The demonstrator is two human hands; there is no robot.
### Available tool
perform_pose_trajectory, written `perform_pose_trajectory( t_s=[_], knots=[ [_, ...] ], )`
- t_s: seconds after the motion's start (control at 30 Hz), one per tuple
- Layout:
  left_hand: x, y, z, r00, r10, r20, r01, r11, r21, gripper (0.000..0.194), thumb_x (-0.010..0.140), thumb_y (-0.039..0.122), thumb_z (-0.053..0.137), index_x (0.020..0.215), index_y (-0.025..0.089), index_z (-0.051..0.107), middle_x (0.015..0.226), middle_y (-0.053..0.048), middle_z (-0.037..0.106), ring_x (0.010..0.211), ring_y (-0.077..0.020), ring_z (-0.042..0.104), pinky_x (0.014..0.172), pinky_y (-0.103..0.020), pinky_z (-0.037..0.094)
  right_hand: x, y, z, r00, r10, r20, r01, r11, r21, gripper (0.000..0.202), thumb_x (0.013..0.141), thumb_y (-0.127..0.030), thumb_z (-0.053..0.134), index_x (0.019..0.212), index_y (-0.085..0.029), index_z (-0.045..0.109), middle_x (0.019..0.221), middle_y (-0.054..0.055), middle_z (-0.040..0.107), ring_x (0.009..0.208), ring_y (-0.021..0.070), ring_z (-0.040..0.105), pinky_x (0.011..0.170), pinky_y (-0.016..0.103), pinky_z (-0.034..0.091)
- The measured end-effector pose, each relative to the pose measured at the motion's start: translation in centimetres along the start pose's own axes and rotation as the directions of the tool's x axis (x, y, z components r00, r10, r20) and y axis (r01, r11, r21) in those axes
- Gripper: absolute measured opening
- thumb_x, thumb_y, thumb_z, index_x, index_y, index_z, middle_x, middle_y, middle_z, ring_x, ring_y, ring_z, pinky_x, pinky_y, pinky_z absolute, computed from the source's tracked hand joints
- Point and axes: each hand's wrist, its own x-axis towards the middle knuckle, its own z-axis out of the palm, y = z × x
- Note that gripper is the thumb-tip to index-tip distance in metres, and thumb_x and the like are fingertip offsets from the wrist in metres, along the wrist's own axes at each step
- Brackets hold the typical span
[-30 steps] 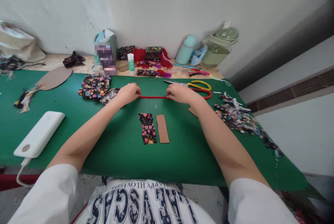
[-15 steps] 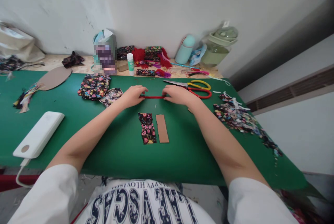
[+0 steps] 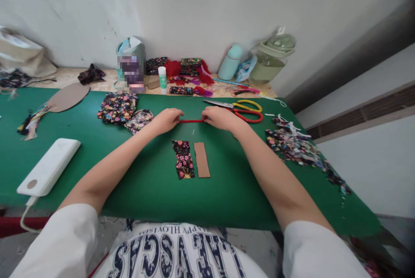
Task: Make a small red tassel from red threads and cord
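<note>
A short red cord (image 3: 192, 121) runs level between my two hands, above the green mat. My left hand (image 3: 168, 119) is closed on its left end, and my right hand (image 3: 215, 117) grips the right end. Nearer to me lie a dark floral fabric strip (image 3: 183, 160) and, just right of it, a brown cardboard strip (image 3: 202, 160). Scissors with yellow and red handles (image 3: 243, 108) rest beyond my right wrist. Folded floral fabric (image 3: 117, 107) lies to the left of my left hand.
A white power bank (image 3: 48, 167) with a cable is at the left, below an oval board (image 3: 69, 97). Fabric scraps (image 3: 293, 146) are piled at the right. Along the wall stand a glue stick (image 3: 162, 80), a turquoise bottle (image 3: 230, 62) and a green jug (image 3: 270, 59).
My left hand's fingers have drawn closer together on the cord's end. My right hand has barely moved, and the things on the table lie as before.
</note>
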Motion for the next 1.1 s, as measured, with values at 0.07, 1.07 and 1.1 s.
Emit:
perform_pose_trajectory(
  t_s=[0.07,1.07,1.1],
  knots=[
    [0.0,0.0,0.0,1.000,-0.005,-0.005,0.005,1.000,-0.007,0.031,0.078,0.005,0.052,0.106,0.012,0.062,0.091,-0.008,0.070,0.088,-0.0204,0.065,0.081,-0.031,0.050,0.0,0.0,0.0,1.000,0.005,0.003,-0.005,1.000,-0.006,0.020,0.088,-0.014,0.050,0.098,-0.017,0.067,0.109,0.011,0.065,0.094,0.0214,0.062,0.067,0.028,0.039],
    [-0.3,0.3,-0.1,0.998,0.000,-0.055,0.002,1.000,0.027,0.032,0.077,0.010,0.053,0.108,0.013,0.062,0.098,-0.010,0.067,0.095,-0.0233,0.062,0.084,-0.035,0.049,-1.5,2.5,-1.6,0.988,0.020,-0.150,0.012,0.978,0.209,0.024,0.084,-0.013,0.048,0.102,-0.016,0.063,0.102,0.009,0.069,0.088,0.0198,0.062,0.073,0.028,0.043],
    [-0.3,0.4,-0.2,0.998,-0.001,-0.070,0.002,1.000,0.013,0.032,0.077,0.011,0.053,0.108,0.013,0.062,0.098,-0.010,0.067,0.095,-0.0230,0.062,0.085,-0.035,0.049,-1.8,3.0,-2.0,0.981,0.037,-0.188,0.006,0.974,0.225,0.024,0.083,-0.012,0.047,0.101,-0.015,0.063,0.101,0.009,0.069,0.088,0.0197,0.062,0.075,0.028,0.043]
  ],
)
